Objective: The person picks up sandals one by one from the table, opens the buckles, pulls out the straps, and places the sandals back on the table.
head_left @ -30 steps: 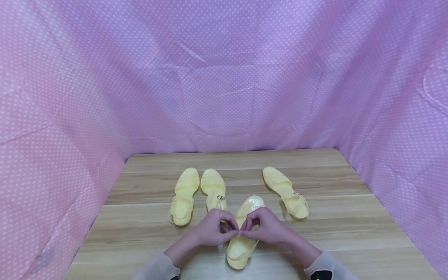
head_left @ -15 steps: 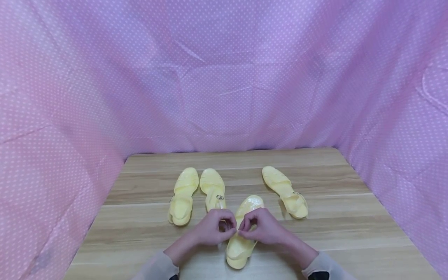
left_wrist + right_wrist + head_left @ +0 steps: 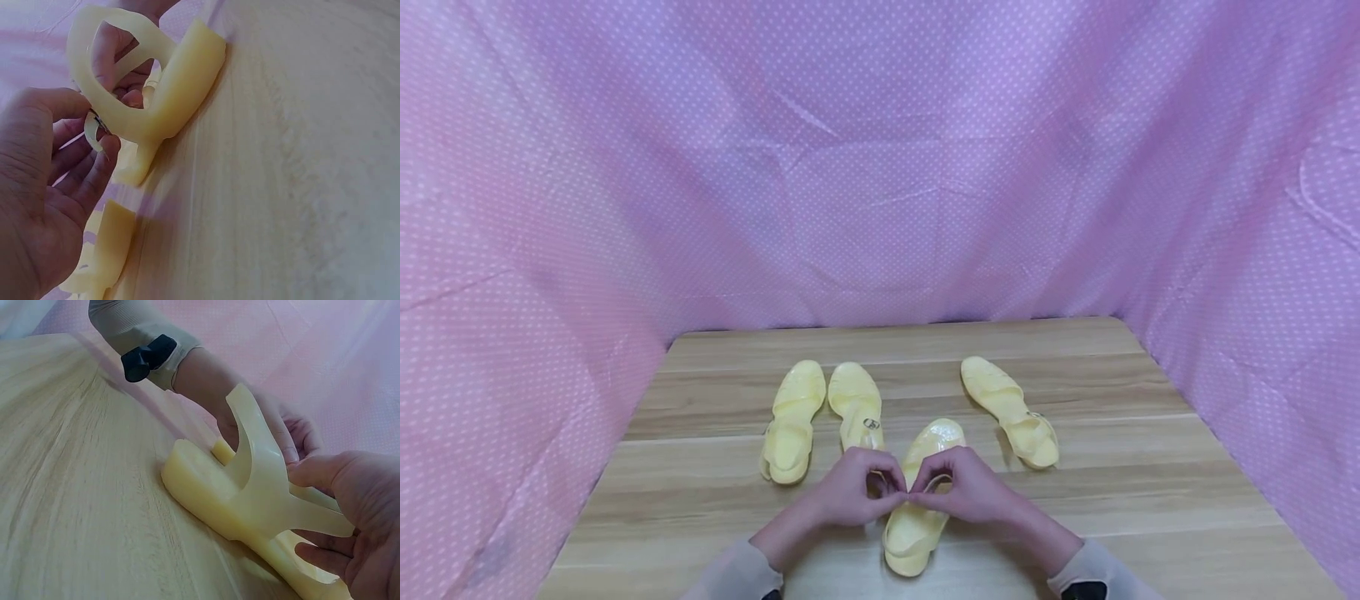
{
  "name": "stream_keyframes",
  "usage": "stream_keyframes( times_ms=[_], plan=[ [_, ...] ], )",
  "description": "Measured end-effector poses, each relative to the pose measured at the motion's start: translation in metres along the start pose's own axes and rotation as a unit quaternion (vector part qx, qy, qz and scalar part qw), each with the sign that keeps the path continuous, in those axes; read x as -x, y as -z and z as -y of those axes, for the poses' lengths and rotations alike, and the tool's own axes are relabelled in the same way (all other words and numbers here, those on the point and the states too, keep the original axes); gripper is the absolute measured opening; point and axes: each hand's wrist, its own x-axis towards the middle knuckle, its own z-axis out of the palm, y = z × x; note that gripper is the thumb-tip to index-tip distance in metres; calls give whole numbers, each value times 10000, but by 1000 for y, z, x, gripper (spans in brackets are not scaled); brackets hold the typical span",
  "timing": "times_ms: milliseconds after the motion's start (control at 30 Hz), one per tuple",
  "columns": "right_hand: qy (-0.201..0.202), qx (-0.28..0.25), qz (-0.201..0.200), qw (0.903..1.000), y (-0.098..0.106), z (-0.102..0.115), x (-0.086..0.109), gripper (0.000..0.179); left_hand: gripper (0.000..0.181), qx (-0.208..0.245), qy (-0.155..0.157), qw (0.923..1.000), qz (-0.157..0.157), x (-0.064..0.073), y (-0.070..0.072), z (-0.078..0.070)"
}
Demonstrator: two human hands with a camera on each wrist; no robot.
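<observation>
A pale yellow jelly sandal [image 3: 908,546] lies on the table with its heel toward the person. Over its middle, my left hand [image 3: 861,487] and right hand [image 3: 966,485] meet at the fingertips. In the left wrist view, my left thumb and index finger pinch the sandal's strap at a small metal buckle [image 3: 99,121]. The translucent heel strap [image 3: 80,47] arches up as a loop, and part of the right hand shows through it. In the right wrist view, the right fingers curl at the strap [image 3: 269,487], their tips beside the left fingers, with the pinch partly hidden.
Two more yellow sandals, one far left [image 3: 790,437] and one beside it [image 3: 855,390], lie left of the hands. A third sandal [image 3: 1011,408] lies at the back right. Pink dotted cloth [image 3: 880,208] surrounds the wooden table [image 3: 1150,500].
The fingertips of both hands drew slightly apart half a second ago and are together again now. The sandals have stayed in place.
</observation>
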Motion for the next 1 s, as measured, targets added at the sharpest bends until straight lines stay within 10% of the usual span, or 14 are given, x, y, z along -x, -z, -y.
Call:
stream_keyframes(
  times_ms=[1000],
  plan=[
    [20, 20, 139, 9999, 1, 4, -1, 8, 8, 311, 264, 9991, -103, 2, -3, -2]
  ],
)
